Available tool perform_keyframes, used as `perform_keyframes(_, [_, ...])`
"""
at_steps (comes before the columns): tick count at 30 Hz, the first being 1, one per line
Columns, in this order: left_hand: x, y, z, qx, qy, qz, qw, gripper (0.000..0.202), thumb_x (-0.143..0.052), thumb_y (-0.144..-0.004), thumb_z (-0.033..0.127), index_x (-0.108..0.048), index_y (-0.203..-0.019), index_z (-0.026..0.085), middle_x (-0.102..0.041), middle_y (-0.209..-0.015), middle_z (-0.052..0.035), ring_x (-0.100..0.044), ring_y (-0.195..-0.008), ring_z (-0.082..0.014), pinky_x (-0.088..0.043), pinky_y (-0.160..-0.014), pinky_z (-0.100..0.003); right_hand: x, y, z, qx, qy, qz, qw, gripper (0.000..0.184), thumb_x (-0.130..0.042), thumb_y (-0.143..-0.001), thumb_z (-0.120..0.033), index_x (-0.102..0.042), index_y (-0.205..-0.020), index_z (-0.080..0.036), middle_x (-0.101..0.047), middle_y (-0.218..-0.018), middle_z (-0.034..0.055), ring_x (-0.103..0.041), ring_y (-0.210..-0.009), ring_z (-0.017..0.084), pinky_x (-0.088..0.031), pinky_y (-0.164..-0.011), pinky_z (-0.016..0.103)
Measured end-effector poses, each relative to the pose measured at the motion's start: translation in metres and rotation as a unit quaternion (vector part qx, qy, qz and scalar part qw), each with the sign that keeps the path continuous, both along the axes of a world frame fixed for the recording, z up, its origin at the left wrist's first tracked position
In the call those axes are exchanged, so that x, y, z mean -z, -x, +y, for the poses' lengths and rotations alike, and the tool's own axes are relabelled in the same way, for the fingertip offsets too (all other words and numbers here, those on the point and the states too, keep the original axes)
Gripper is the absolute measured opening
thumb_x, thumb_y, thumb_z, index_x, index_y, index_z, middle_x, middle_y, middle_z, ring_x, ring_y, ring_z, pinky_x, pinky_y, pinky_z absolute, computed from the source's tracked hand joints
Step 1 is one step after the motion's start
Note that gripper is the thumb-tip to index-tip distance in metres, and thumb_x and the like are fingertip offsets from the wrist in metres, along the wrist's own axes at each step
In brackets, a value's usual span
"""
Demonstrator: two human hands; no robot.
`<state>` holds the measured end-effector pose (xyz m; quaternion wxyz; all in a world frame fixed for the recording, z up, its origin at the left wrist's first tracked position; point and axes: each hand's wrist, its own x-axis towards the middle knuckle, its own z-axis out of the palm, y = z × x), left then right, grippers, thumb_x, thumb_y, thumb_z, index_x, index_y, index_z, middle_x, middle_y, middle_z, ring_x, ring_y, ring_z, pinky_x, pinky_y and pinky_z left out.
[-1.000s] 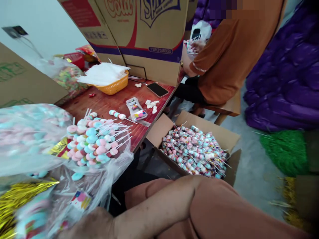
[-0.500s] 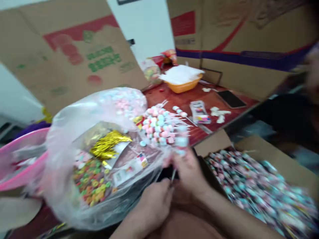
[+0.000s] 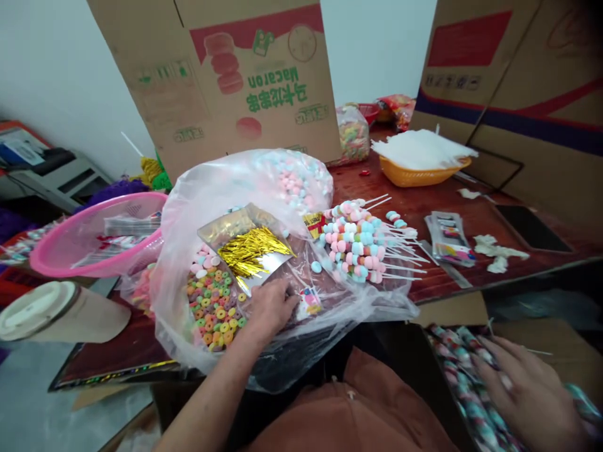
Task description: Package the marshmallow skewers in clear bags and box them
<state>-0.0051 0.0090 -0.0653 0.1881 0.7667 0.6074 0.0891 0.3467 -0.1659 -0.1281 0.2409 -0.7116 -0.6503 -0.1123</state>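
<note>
My left hand (image 3: 272,306) reaches into a big clear plastic bag (image 3: 188,207) on the table, fingers stretched out onto small printed wrappers (image 3: 308,301). Beside it lie colourful ring candies (image 3: 214,307) and gold twist ties (image 3: 249,248). A pile of pink, blue and white candy skewers (image 3: 355,242) lies on the bag's right side. My right hand (image 3: 527,389) is spread flat over wrapped candy skewers (image 3: 464,383) in a cardboard box at the lower right, holding nothing.
An orange basket (image 3: 405,176) of white sticks, a sticker pack (image 3: 447,235), a dark phone (image 3: 532,229) and paper scraps lie on the red table. A pink basket (image 3: 51,242) and a lidded cup (image 3: 56,311) sit at left. Tall cardboard boxes (image 3: 226,75) stand behind.
The view swung left from the floor box to the table. My hands, together on a skewer half a second ago, parted: left into the bag, right down onto the boxed skewers.
</note>
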Motion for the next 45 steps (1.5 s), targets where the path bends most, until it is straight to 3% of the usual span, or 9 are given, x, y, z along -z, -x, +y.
perform_keyframes(6, [-0.025,0.018,-0.010,0.006,0.007,-0.168,0.986,0.012,-0.054,-0.079,0.025,-0.062,-0.080,0.016,-0.066,-0.077,-0.0018,-0.061,-0.073,-0.0143,-0.046,-0.067,-0.023,-0.077,0.117,0.093,-0.227,-0.127,0.167,0.951,0.024,-0.052,-0.083,-0.017,-0.058,-0.106,-0.020,-0.062,-0.100,0.0104,-0.055,-0.097,0.024,-0.043,-0.087,0.042])
perform_keyframes(10, [-0.042,0.019,-0.029,0.019,0.089,-0.361,0.928,0.017,-0.057,-0.078,0.030,-0.059,-0.086,0.015,-0.060,-0.068,0.0010,-0.054,-0.059,-0.0115,-0.044,-0.055,-0.022,-0.095,0.189,0.130,-0.311,0.087,0.339,0.884,0.016,-0.051,-0.084,-0.027,-0.063,-0.088,-0.017,-0.064,-0.082,0.0057,-0.058,-0.080,0.020,-0.048,-0.070,0.031])
perform_keyframes(13, [-0.041,0.017,-0.038,-0.008,0.091,-0.342,0.935,0.025,-0.058,-0.076,0.026,-0.056,-0.099,0.016,-0.056,-0.066,0.0031,-0.050,-0.057,-0.0111,-0.040,-0.053,-0.021,-0.090,0.207,0.139,-0.309,0.177,0.424,0.832,0.022,-0.049,-0.083,-0.025,-0.059,-0.066,-0.016,-0.055,-0.061,-0.0007,-0.052,-0.060,0.013,-0.041,-0.056,0.024])
perform_keyframes(22, [-0.025,0.007,-0.032,0.071,0.139,-0.320,0.934,0.018,-0.049,-0.083,0.029,-0.056,-0.072,0.016,-0.055,-0.068,0.0003,-0.049,-0.066,-0.0140,-0.038,-0.061,-0.024,-0.083,0.183,0.130,-0.317,0.209,0.459,0.803,0.004,-0.056,-0.078,-0.018,-0.059,-0.077,-0.018,-0.055,-0.072,-0.0013,-0.051,-0.068,0.013,-0.039,-0.063,0.023])
perform_keyframes(27, [-0.025,-0.002,-0.032,0.043,0.122,-0.329,0.935,0.012,-0.058,-0.077,0.029,-0.059,-0.080,0.018,-0.058,-0.071,0.0007,-0.051,-0.067,-0.0142,-0.040,-0.062,-0.023,-0.078,0.185,0.134,-0.292,0.143,0.409,0.853,0.023,-0.049,-0.084,-0.029,-0.055,-0.066,-0.017,-0.050,-0.062,-0.0015,-0.045,-0.060,0.011,-0.034,-0.056,0.023])
perform_keyframes(33, [-0.016,-0.006,-0.030,0.057,-0.009,-0.287,0.956,0.025,-0.050,-0.084,0.032,-0.054,-0.063,0.018,-0.054,-0.058,0.0015,-0.050,-0.055,-0.0117,-0.039,-0.052,-0.020,-0.072,0.167,0.152,-0.238,0.197,0.469,0.827,0.050,-0.035,-0.089,-0.051,-0.041,-0.051,-0.018,-0.033,-0.048,-0.0043,-0.032,-0.046,0.009,-0.026,-0.043,0.022])
perform_keyframes(38, [-0.010,0.011,-0.024,0.056,-0.104,-0.270,0.956,0.025,-0.045,-0.087,0.029,-0.065,-0.076,0.019,-0.066,-0.068,-0.0022,-0.062,-0.064,-0.0149,-0.048,-0.059,-0.021,-0.094,0.094,0.194,-0.106,0.006,0.110,0.988,0.027,-0.046,-0.087,-0.031,-0.064,-0.071,-0.017,-0.060,-0.076,0.0072,-0.051,-0.074,0.019,-0.038,-0.065,0.030])
perform_keyframes(41, [-0.004,0.020,-0.020,0.071,-0.155,-0.275,0.946,0.022,-0.049,-0.085,0.025,-0.068,-0.097,0.020,-0.072,-0.093,-0.0056,-0.065,-0.087,-0.0182,-0.051,-0.078,-0.025,-0.099,0.065,0.208,-0.105,0.077,-0.134,0.982,0.015,-0.053,-0.080,-0.015,-0.068,-0.077,-0.018,-0.064,-0.091,0.0106,-0.051,-0.086,0.025,-0.036,-0.068,0.036])
perform_keyframes(45, [-0.004,0.028,-0.020,0.076,-0.177,-0.260,0.946,0.025,-0.052,-0.084,0.024,-0.068,-0.103,0.022,-0.071,-0.100,-0.0056,-0.064,-0.095,-0.0194,-0.050,-0.087,-0.030,-0.100,0.051,0.198,-0.145,0.005,-0.184,0.972,0.021,-0.051,-0.080,-0.010,-0.068,-0.087,-0.018,-0.066,-0.094,0.0099,-0.053,-0.087,0.026,-0.039,-0.073,0.039])
